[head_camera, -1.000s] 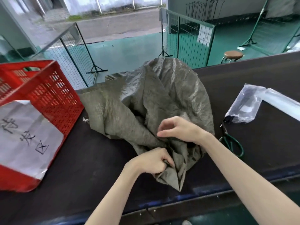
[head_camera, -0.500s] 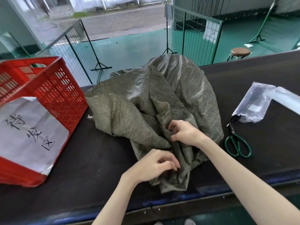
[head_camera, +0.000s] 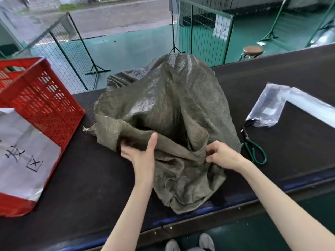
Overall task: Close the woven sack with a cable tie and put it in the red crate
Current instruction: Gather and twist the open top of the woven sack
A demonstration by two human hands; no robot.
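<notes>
A grey-green woven sack [head_camera: 168,105] lies crumpled on the dark table [head_camera: 87,178], its loose mouth turned toward me. My left hand [head_camera: 141,153] grips the sack's rim on the left, thumb on top and fingers tucked under the fabric. My right hand [head_camera: 223,156] pinches a fold of the rim on the right. The red crate [head_camera: 41,100] stands at the table's left end with a white paper sheet [head_camera: 23,156] hanging on its near side. No cable tie is visible.
Green-handled scissors [head_camera: 253,149] lie right of the sack, beside a clear plastic bag [head_camera: 268,107]. Wire fence panels [head_camera: 201,33] and a brown stool [head_camera: 252,50] stand on the green floor beyond the table. The table's near edge runs just above my shoes.
Both hands have moved apart along the sack's mouth, the left going left and up onto the rim, the right going right. The bunched fabric has spread out.
</notes>
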